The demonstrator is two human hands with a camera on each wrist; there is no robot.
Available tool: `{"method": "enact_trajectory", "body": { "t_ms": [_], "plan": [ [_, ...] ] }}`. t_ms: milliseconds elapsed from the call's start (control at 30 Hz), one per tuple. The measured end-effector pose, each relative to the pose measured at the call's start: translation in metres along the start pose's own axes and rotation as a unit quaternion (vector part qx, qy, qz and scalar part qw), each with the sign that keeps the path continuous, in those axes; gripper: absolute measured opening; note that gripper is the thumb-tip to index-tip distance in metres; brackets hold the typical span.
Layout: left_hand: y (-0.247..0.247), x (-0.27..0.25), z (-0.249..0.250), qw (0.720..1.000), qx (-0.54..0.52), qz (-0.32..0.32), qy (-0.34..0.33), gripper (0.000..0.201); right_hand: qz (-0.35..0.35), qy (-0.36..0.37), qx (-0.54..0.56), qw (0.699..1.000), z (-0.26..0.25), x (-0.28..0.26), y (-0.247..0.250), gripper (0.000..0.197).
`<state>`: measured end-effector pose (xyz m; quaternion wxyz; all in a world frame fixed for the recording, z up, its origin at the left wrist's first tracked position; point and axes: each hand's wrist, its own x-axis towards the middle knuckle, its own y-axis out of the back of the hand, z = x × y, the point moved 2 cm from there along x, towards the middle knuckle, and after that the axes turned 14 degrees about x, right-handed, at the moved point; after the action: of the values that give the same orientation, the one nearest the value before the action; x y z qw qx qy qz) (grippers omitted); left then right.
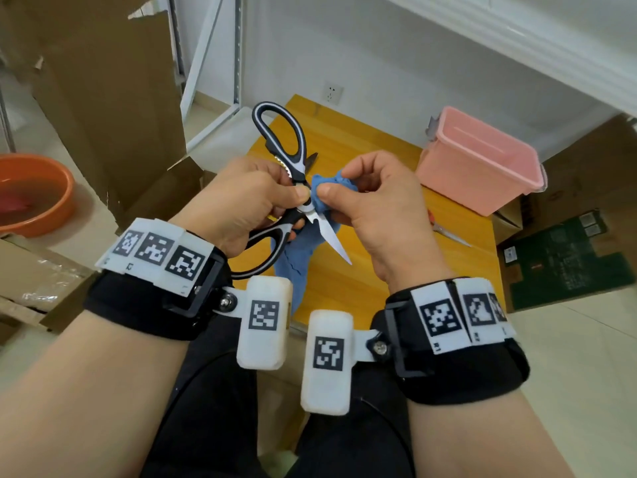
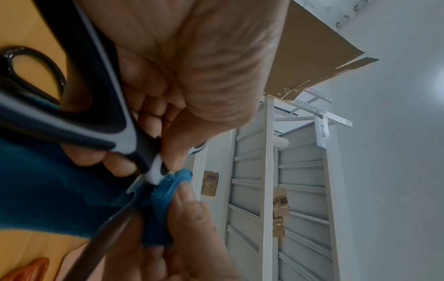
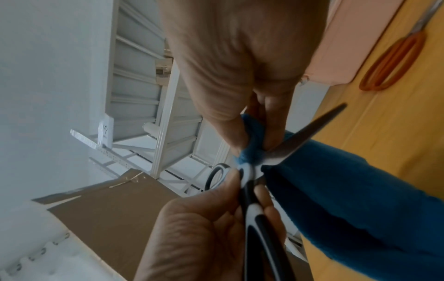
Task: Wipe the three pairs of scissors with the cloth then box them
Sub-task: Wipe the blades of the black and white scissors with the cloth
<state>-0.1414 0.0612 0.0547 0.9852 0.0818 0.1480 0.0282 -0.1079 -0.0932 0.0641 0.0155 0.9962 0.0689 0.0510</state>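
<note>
Scissors [image 1: 291, 188] with black-and-white handles stand open above the yellow table [image 1: 379, 270], and the left hand [image 1: 241, 198] holds them with its fingers curled around the lower handle and its thumb pressed near the pivot. Right hand [image 1: 375, 198] pinches a bunched blue cloth [image 1: 331, 188] between thumb and fingertips, just at the pivot, with the rest of the cloth hanging below the fingers. Beyond the right fingers stands the pink box [image 1: 479, 163], and orange-handled scissors [image 3: 394, 60] lie on the table beside it.

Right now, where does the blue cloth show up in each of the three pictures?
Head: blue cloth at centre, bunched in the right hand, beside the scissors' pivot.
Left wrist: lower left, behind the blade.
Right wrist: lower right, bunched at the fingertips.
Shared landmark: the black-and-white scissors.
</note>
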Motion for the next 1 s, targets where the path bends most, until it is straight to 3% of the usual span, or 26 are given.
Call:
{"method": "enact_trajectory", "body": {
  "t_ms": [200, 333, 467, 567, 667, 900, 1000],
  "plan": [
    [-0.001, 0.0, -0.005, 1.0, 0.002, 0.015, -0.012, 0.005, 0.012, 0.026, -0.068, 0.997, 0.002, 0.0, -0.005, 0.032],
    [-0.001, 0.001, -0.006, 1.0, 0.009, 0.014, -0.015, 0.021, 0.047, 0.047, -0.062, 0.996, 0.003, -0.001, -0.002, 0.04],
    [-0.002, -0.003, -0.003, 0.999, 0.011, 0.003, -0.031, 0.012, 0.096, 0.06, -0.074, 0.991, 0.004, 0.008, 0.012, 0.042],
    [-0.002, -0.002, -0.004, 0.999, 0.017, 0.001, -0.033, 0.018, 0.116, 0.069, -0.079, 0.988, 0.002, 0.011, 0.018, 0.04],
    [-0.003, -0.004, -0.003, 0.999, 0.01, -0.004, -0.036, 0.007, 0.141, 0.076, -0.088, 0.983, 0.001, 0.012, 0.022, 0.04],
    [-0.005, 0.002, 0.001, 1.0, -0.007, 0.008, -0.029, 0.002, 0.068, 0.075, -0.063, 0.993, 0.0, -0.002, 0.004, 0.041],
    [-0.006, 0.003, 0.002, 1.0, -0.004, 0.007, -0.03, 0.006, 0.07, 0.076, -0.075, 0.992, -0.002, -0.004, 0.002, 0.041]
  ]
}}
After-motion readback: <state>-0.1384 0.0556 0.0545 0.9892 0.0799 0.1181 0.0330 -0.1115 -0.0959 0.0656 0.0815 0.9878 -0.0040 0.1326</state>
